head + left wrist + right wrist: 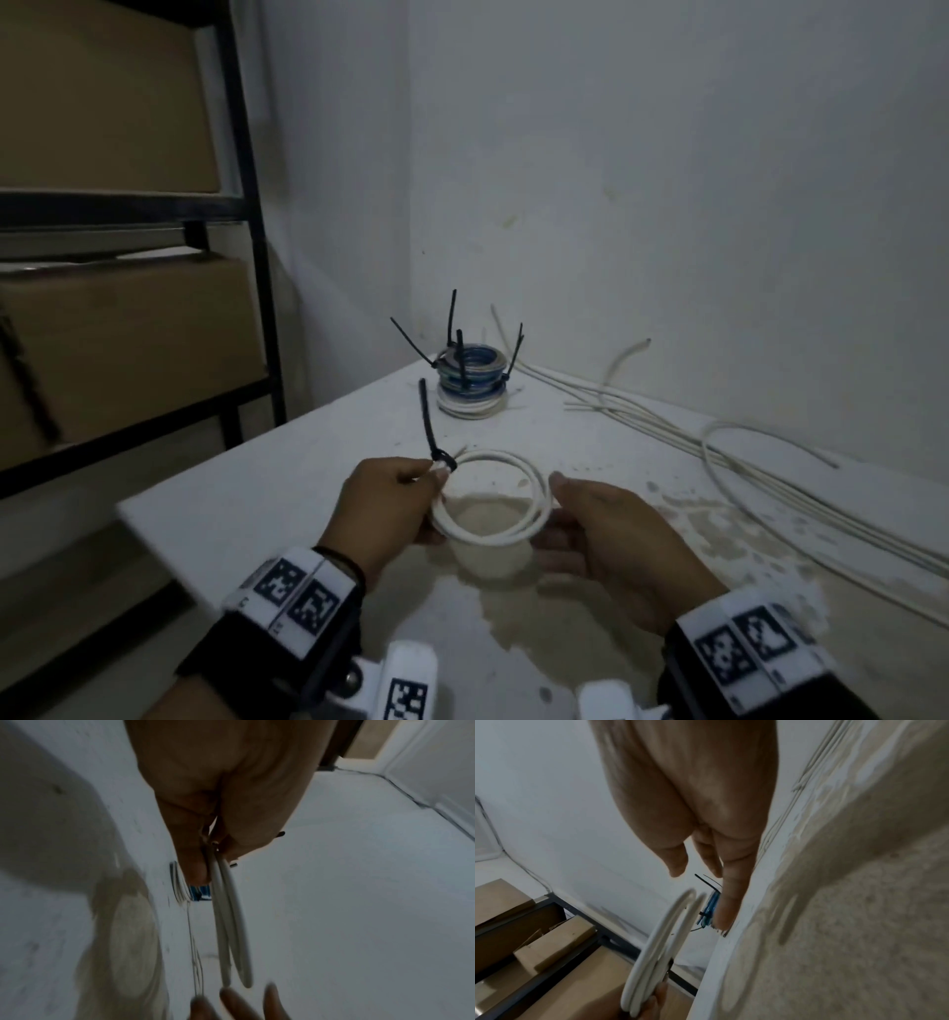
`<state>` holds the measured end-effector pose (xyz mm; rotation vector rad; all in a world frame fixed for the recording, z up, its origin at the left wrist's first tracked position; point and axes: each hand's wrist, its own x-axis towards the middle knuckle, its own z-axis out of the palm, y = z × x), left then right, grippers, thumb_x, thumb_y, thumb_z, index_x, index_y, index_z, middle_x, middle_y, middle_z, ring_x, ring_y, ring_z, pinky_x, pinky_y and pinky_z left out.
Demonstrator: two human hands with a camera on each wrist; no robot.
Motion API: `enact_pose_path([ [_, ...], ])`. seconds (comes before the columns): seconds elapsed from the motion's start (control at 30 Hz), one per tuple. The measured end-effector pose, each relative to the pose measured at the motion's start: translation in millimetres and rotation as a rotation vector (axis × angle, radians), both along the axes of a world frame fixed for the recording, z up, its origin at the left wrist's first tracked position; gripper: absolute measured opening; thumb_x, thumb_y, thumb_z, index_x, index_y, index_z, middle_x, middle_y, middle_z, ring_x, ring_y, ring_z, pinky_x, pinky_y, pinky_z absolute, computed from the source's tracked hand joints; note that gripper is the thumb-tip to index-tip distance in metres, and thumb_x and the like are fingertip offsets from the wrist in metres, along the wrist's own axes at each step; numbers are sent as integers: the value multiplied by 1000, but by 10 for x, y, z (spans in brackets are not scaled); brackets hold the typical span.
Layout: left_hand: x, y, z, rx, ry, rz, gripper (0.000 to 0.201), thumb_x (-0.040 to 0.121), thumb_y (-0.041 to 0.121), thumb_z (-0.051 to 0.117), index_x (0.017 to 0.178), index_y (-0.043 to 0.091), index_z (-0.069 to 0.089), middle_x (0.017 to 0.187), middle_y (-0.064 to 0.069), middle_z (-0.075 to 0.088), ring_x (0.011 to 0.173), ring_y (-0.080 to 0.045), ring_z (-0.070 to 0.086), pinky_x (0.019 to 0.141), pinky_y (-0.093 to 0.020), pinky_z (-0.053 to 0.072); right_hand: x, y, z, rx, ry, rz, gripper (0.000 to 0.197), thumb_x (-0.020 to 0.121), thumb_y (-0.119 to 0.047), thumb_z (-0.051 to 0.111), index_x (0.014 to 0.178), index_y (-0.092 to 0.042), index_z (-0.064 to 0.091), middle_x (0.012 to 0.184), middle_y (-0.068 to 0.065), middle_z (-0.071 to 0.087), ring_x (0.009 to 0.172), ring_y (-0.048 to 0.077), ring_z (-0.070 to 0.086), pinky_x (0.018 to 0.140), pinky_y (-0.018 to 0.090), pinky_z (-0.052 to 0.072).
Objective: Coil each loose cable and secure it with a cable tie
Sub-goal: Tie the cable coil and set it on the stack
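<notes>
Left hand (382, 496) pinches white coil (493, 496) at black tie (434, 437); right hand (611, 534) open, fingers straight, just beside coil, above tabletop (287, 493).

Two hands (390, 493), one white coil (493, 498)

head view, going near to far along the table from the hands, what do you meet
left hand and right hand → white coil held between them, black cable tie on it → stack of tied coils → wall
</notes>
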<state>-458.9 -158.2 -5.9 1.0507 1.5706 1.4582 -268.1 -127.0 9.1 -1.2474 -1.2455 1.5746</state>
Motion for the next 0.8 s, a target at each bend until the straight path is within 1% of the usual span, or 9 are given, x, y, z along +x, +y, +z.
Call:
enact_pose_path([
  [0.1, -344, 208, 37, -32, -59, 118, 25, 91, 8, 61, 70, -5, 66, 61, -16, 61, 50, -22, 59, 43, -24, 52, 104, 63, -23, -87, -27, -60, 38, 95, -27, 53, 96, 10, 53, 74, 12, 49, 67, 27, 47, 60, 38, 45],
  [0.17, -574, 415, 21, -70, -59, 179, 24, 90, 6, 61, 69, -4, 62, 61, -14, 62, 51, -24, 60, 43, -26, 54, 242, 116, -26, -90, -18, -125, 26, 96, -26, 52, 89, -1, 56, 72, 12, 46, 65, 25, 43, 61, 35, 41],
  [0.2, -664, 522, -6, -102, -23, 192, 23, 91, 7, 61, 69, -1, 60, 63, -13, 63, 52, -23, 61, 47, -28, 56, 309, 134, -36, -93, -4, -163, 19, 96, -25, 53, 87, -8, 53, 72, 13, 47, 64, 25, 44, 61, 34, 41],
  [0.37, -822, 980, -169, -218, 196, 170, 18, 94, 15, 56, 82, 2, 58, 82, -16, 63, 83, -33, 68, 71, -35, 58, 546, 197, -162, -52, 14, -261, 20, 94, -17, 55, 88, 1, 62, 80, 16, 61, 70, 26, 57, 65, 39, 50],
  [0.43, -808, 1053, -161, -276, 327, 95, 34, 91, 31, 61, 100, -1, 61, 97, -20, 65, 98, -36, 65, 83, -36, 54, 604, 206, -204, -44, 44, -259, 17, 93, -11, 53, 86, 1, 61, 74, 15, 60, 65, 24, 55, 63, 37, 47],
  [0.5, -794, 1061, -140, -342, 464, -14, 65, 79, 44, 73, 126, 4, 51, 122, -14, 58, 108, -31, 59, 94, -37, 48, 662, 225, -253, -57, 89, -282, 15, 94, -8, 51, 86, 2, 60, 72, 16, 59, 64, 24, 53, 62, 36, 46],
  [0.6, -736, 1031, -91, -458, 909, -124, 90, 71, 53, 76, 142, 13, 37, 143, -9, 43, 125, -23, 46, 97, -27, 40, 745, 276, -351, -91, 168, -322, 16, 94, -6, 49, 90, 5, 59, 74, 18, 59, 65, 25, 54, 62, 37, 51],
  [0.67, -662, 1011, -36, -510, 1060, -134, 82, 77, 50, 71, 142, 11, 39, 145, -9, 42, 130, -23, 42, 99, -26, 37, 775, 307, -402, -105, 187, -337, 17, 95, -7, 48, 90, 6, 58, 76, 18, 59, 68, 27, 57, 57, 36, 54],
  [0.8, -569, 973, 42, -550, 1170, -90, 60, 82, 51, 66, 123, 7, 60, 128, -9, 59, 115, -21, 55, 92, -26, 43, 813, 324, -442, -120, 247, -347, 19, 96, -6, 47, 87, 6, 58, 78, 20, 58, 70, 30, 56, 43, 30, 55],
])
